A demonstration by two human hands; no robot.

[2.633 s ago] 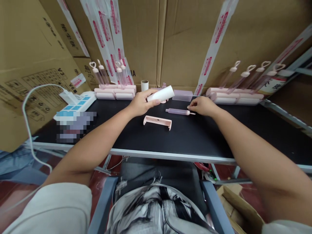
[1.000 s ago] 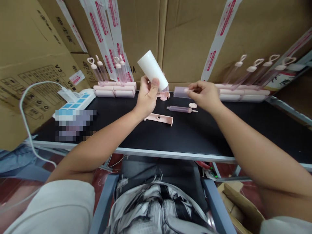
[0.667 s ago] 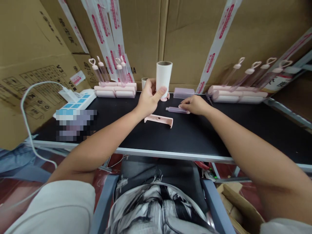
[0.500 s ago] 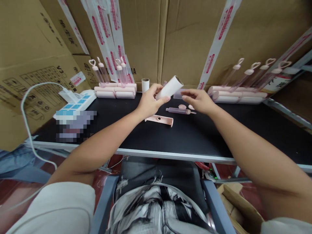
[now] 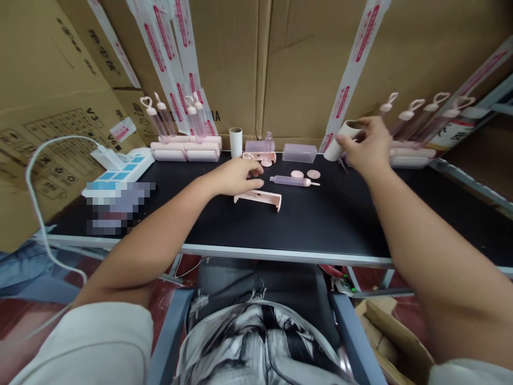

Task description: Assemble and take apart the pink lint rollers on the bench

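R hand (image 5: 366, 144): closed round the top end of the white roll (image 5: 342, 140), at the table's back edge, right of centre. The roll is tilted, its low end down by the carton wall (image 5: 300, 64).
L hand (image 5: 236, 175): palm down on the table (image 5: 320, 224) near the middle, fingers loose, holding nothing. Fingertips are just behind the pink bracket (image 5: 258, 198); can't tell if they touch it.
Risk 1, roll: the grip is only at one end and the roll is slanted. I'd say a loose pinch could let it drop and run along the back edge.
Risk 2, leaning handles (image 5: 417, 115): a row of heart-top sticks is propped vs. the cartons right behind the R hand. Knuckles are v. close, and a nudge could prob. tip several.
Risk 3, pink stacks (image 5: 414, 154): these sit under those sticks, just beside the R hand. A bump could shift the pile.
Risk 4, lilac tube (image 5: 294, 182): it's round and lies loose between the hands. The R forearm passes near it, and a sweep could roll it toward the front edge.
Risk 5, two pink discs (image 5: 305, 174): small and flat, just behind the tube. Easy to flick off w/ a wrist.
Risk 6, bracket: light and open-sided. The L hand could shove it forward if it slides.
Risk 7, cable (image 5: 36, 176): it loops off the left edge from the power strip (image 5: 120, 168). An L elbow snag is possible.
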